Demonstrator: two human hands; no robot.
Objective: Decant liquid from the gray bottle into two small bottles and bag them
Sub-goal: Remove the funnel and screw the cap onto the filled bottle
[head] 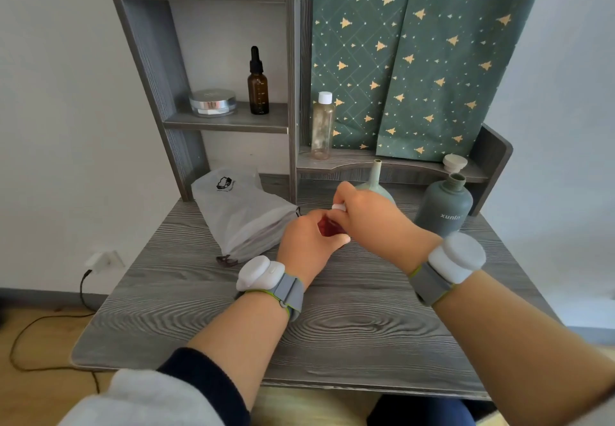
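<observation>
- Two-handed hold: left hand [307, 242] grips a red bottle [327, 226]; right hand [369, 216] pinches its white cap [338, 206].
- Gray bottle [444, 207] stands uncapped at right, on desk [332, 326].
- Bag [239, 216] lies left.

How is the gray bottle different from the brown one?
The gray bottle is open; the brown bottle wears a black dropper top. The gray bottle is wide and stands on the desk; the brown bottle is slim, up on a shelf. Both stand upright.
</observation>
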